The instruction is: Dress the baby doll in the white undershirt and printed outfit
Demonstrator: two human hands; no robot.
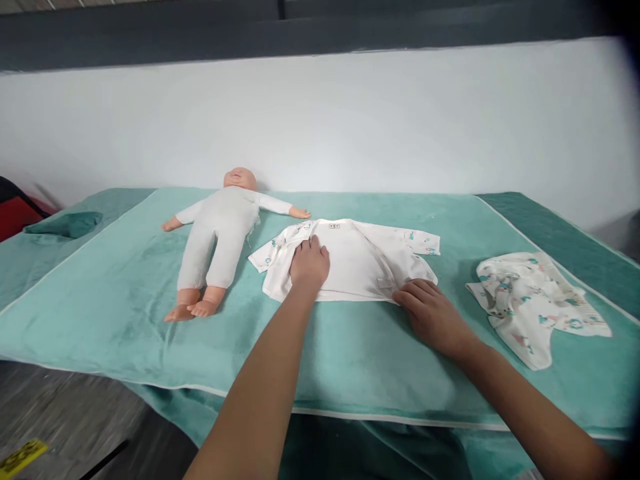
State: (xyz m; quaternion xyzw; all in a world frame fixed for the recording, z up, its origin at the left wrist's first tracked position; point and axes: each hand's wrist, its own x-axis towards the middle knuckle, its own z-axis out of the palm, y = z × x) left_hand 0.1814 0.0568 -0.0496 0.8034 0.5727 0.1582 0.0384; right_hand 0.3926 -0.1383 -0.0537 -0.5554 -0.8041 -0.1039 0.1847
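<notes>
A small white baby shirt (357,263) with a coloured print lies spread open on a teal towel (125,313). My left hand (310,261) rests on the shirt's left front panel, fingers together and flat. My right hand (431,310) lies flat at the shirt's lower right hem, fingers stretched onto the cloth. To the left of the shirt a baby doll (217,233) in a white body suit lies on its back, arms out.
A crumpled printed garment (535,300) lies on the towel at the right. A dark green folded cloth (65,223) sits at the far left, with something red (15,213) behind it. A white wall runs behind the table; the floor shows below left.
</notes>
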